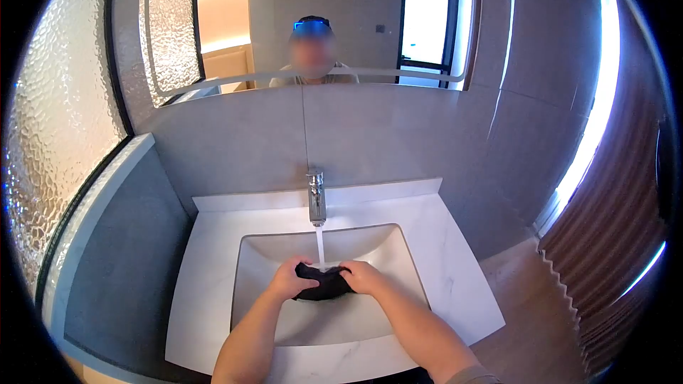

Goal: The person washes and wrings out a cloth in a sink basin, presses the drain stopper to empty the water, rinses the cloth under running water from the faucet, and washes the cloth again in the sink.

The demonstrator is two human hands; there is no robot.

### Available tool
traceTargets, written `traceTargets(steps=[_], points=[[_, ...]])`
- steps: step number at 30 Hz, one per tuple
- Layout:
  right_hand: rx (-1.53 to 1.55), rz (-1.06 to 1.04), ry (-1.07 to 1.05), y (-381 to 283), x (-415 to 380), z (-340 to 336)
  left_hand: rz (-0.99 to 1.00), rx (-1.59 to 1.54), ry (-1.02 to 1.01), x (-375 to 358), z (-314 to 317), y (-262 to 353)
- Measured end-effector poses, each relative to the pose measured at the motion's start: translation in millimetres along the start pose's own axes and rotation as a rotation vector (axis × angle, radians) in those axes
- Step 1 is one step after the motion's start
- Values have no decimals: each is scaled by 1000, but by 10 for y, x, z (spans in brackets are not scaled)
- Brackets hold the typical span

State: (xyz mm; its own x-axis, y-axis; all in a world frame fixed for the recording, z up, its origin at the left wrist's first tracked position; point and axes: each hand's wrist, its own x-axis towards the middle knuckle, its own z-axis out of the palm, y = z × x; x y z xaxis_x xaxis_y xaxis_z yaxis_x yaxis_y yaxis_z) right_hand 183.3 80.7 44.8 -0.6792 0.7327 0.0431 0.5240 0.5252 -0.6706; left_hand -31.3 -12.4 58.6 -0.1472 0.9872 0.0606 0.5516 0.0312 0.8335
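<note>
A black cloth [326,285] is stretched between my two hands over the basin of the white sink [388,245]. My left hand [290,279] grips its left end, the thumb lying across the front of the fabric. At the other end, my right hand [361,277] pinches the cloth near its upper corner. Water runs from the chrome faucet [316,199] in a thin stream [320,245] and lands at the cloth's upper edge, between the hands. What kind of garment or cloth it is, I cannot make out.
A white marbled countertop [455,270] surrounds the basin. Behind it rises a grey wall with a mirror [356,21] reflecting a person. Textured glass [60,99] stands on the left above a ledge. A brown pleated curtain [612,242] hangs on the right.
</note>
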Motion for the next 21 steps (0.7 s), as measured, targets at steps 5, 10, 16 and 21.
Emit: traceTargets(steps=[5, 10, 16, 21], points=[[14, 30, 73, -138, -30, -116, -229, 105, 10, 10, -17, 88], [1, -76, 185, -122, 18, -69, 124, 216, 224, 23, 47, -49], [-52, -139, 417, -238, -24, -121, 389, 126, 323, 31, 97, 18], [-20, -132, 364, -225, -56, -117, 349, 93, 305, 6, 93, 26]])
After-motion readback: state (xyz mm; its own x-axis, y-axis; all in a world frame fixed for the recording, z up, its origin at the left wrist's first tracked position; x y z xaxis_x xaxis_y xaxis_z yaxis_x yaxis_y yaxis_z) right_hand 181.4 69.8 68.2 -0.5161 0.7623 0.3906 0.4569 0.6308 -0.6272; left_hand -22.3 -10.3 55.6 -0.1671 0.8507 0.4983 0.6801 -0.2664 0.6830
